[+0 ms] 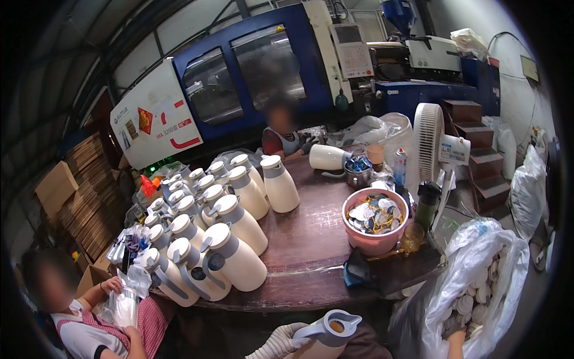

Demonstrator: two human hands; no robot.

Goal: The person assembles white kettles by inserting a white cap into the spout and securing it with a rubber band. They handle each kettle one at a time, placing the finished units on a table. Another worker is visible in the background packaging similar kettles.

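My left hand [280, 343], in a pale striped glove, is closed round the grey handle of a cream vacuum jug [332, 332] at the lower edge. The jug has no lid on, and its grey spout points right. My right hand [454, 332] reaches into a clear plastic bag [431, 308] at the lower right, among many round whitish lids [478, 293]. Its fingers are hidden there. On the left half of the table stand several lidded cream jugs [236, 263] with grey collars and handles.
On the brown table [305, 239], a pink bucket [375, 239] of small round parts stands right of centre. Beside it are a dark bottle [427, 206], a spray can [399, 167] and a white fan [428, 140]. One co-worker [113, 329] holds plastic wrapping at left; another [281, 134] sits across the table.
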